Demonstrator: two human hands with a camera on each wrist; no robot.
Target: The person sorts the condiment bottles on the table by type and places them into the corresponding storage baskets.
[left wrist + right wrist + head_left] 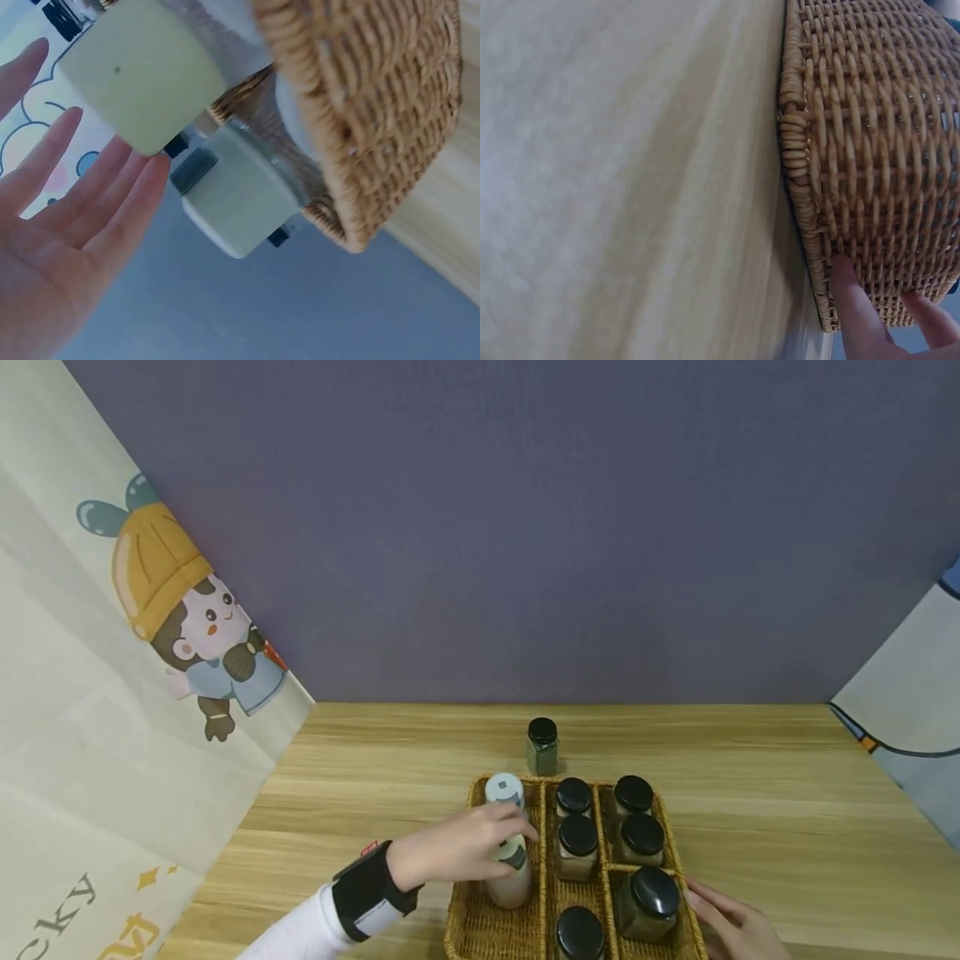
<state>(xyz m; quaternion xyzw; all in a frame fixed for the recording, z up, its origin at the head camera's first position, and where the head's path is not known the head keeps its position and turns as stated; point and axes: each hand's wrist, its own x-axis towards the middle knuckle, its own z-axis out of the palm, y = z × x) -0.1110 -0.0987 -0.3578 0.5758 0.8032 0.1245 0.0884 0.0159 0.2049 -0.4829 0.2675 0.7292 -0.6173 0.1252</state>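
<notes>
A wicker basket [543, 893] with dividers stands on the table. In its left compartment are a bottle with a pale green cap [142, 75] and, behind it, a bottle with a whitish cap [504, 788]. My left hand [476, 843] is over the green-capped bottle [512, 892]; in the left wrist view its fingers reach out loosely, fingertips right at the cap's edge. Beside the basket's right side is my right hand [735, 922], its extended fingers [855, 307] resting against the woven outer wall.
Several black-lidded jars [577, 835] occupy the basket's middle and right compartments. Another black-lidded jar [542, 747], with green contents, stands on the wooden table [375, 752] just behind the basket. A dark blue-grey panel [525, 527] rises at the table's back edge, and a printed curtain [75, 693] hangs left.
</notes>
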